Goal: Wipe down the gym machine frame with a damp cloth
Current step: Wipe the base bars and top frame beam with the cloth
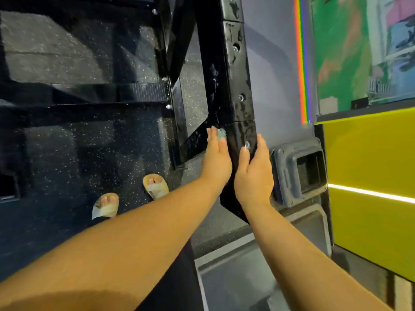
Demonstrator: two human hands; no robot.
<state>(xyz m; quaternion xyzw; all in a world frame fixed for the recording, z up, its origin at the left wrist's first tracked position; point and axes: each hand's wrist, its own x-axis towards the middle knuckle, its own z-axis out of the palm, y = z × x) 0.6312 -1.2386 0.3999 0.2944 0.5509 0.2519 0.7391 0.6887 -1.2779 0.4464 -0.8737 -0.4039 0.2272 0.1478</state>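
Observation:
A black steel upright of the gym machine frame [235, 86] runs down the middle of the view, its face streaked with wet patches and studded with bolts. My left hand [216, 158] lies flat against the post's left side, straight fingers pressing a small pale green cloth [221, 134] onto the metal; only a corner of the cloth shows past the fingertips. My right hand [254, 171] rests on the post's right edge, thumb on the front face near a bolt, fingers wrapped round the far side.
A black diagonal brace [195, 140] and crossbars [89, 104] join the post on the left above speckled dark rubber flooring [89, 153]. Grey plastic bins [298, 171] sit right of the post, beside a yellow panel [370, 176]. My sandalled feet [130, 198] stand below left.

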